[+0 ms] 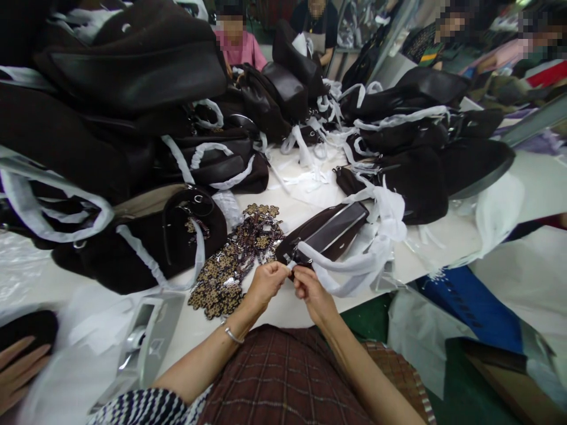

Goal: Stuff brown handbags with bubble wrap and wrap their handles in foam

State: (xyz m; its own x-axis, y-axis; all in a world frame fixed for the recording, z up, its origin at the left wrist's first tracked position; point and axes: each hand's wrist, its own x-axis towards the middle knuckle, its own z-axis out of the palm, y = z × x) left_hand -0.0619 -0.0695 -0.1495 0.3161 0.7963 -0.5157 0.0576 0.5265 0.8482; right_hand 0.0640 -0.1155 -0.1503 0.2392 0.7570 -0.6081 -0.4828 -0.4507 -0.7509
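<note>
A dark brown handbag (325,233) lies on its side on the white table in front of me, its handles (349,268) wrapped in white paper. At the bag's near left end, my left hand (269,282) and my right hand (311,290) meet with fingertips pinched, almost touching each other. A small bit of white material and part of the bag's strap end show between them; exactly what each hand grips is too small to make out. Just left of the bag, a heap of flower-shaped charms (230,265) on chains spreads over the table.
Another dark handbag (142,236) with a charm hanging on it stands at left. Dark bags (133,77) are piled high at far left, and more bags (398,147) lie at right. A co-worker's hand (22,372) is at the lower left edge. Several people sit across the table.
</note>
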